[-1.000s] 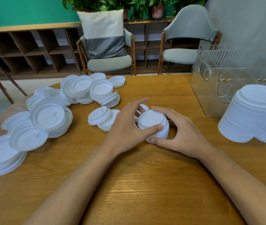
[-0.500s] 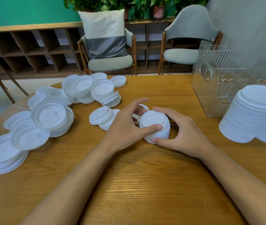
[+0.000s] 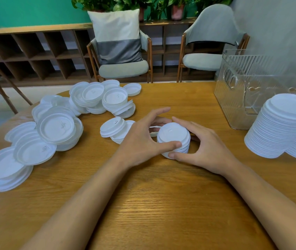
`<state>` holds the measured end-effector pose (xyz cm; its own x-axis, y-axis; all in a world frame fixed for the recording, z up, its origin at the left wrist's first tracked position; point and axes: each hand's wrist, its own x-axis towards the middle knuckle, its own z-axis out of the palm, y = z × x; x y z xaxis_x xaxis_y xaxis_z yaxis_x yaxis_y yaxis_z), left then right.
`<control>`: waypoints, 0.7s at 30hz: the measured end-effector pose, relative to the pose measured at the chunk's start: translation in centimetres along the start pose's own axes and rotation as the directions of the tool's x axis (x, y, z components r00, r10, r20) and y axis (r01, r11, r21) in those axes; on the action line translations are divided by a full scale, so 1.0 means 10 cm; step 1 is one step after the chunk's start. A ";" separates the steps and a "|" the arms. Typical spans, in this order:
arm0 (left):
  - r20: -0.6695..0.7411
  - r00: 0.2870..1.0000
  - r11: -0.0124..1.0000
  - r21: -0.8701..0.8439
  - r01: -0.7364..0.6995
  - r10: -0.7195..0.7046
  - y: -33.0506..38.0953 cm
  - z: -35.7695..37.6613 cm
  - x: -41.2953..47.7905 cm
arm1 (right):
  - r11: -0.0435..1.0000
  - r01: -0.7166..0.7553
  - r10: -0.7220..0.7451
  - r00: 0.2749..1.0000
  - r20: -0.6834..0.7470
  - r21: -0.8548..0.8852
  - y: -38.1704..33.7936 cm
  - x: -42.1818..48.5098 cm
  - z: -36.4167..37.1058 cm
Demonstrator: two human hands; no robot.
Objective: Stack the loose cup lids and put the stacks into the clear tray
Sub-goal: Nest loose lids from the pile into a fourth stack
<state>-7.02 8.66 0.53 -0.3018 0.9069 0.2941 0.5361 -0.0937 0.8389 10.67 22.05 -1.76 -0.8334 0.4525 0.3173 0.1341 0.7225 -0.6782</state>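
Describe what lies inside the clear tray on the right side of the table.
Through the walls of the clear tray, no lids show inside. Its right end is hidden behind the tall lid stacks and cannot be checked.

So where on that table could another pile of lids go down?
Bare wood lies near the table edge between the forearms, and at the far middle, between the loose lids and the clear tray. The left side is crowded; tall stacks fill the right. The left hand and right hand grip the small stack at the centre.
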 end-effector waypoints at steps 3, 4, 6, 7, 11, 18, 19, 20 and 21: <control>-0.067 0.998 0.999 0.034 -0.006 0.008 0.00 0.08 -0.01 | 1.000 -0.017 0.017 1.000 -0.010 -0.003 0.02 -0.01 0.00; -0.089 0.996 0.999 0.044 -0.005 0.008 -0.01 0.10 -0.01 | 1.000 -0.025 0.025 1.000 -0.008 -0.003 0.02 0.00 0.01; -0.121 0.993 0.997 0.073 0.003 0.006 -0.02 0.15 -0.02 | 0.999 -0.035 0.035 0.999 -0.007 -0.003 0.02 0.01 0.01; -0.126 0.992 0.996 0.084 0.007 0.004 -0.03 0.17 -0.02 | 0.999 -0.036 0.036 0.999 -0.005 0.001 0.02 0.01 0.01; -0.102 0.995 0.995 0.093 0.034 -0.024 -0.05 0.21 -0.01 | 0.999 -0.024 0.024 1.000 0.008 0.026 0.00 0.01 0.00; -0.134 0.990 0.998 0.053 0.043 -0.035 -0.03 0.20 -0.02 | 0.999 -0.034 0.034 0.999 -0.002 0.022 0.00 0.01 0.01; -0.149 0.988 0.998 0.051 0.044 -0.036 -0.02 0.21 -0.02 | 0.999 -0.035 0.035 0.999 -0.003 0.019 0.00 0.01 0.02; -0.160 0.986 0.998 0.049 0.047 -0.039 -0.01 0.22 -0.03 | 0.999 -0.036 0.036 0.999 -0.003 0.017 0.00 0.01 0.01; -0.168 0.985 0.998 0.045 0.054 -0.045 0.00 0.23 -0.03 | 0.999 -0.037 0.037 0.999 0.000 0.016 -0.01 0.02 0.01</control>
<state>-5.13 9.37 -0.61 -0.4538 0.8283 0.3286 0.5545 -0.0263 0.8318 10.47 22.01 -1.75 -0.8276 0.4793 0.2921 0.1564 0.6967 -0.7001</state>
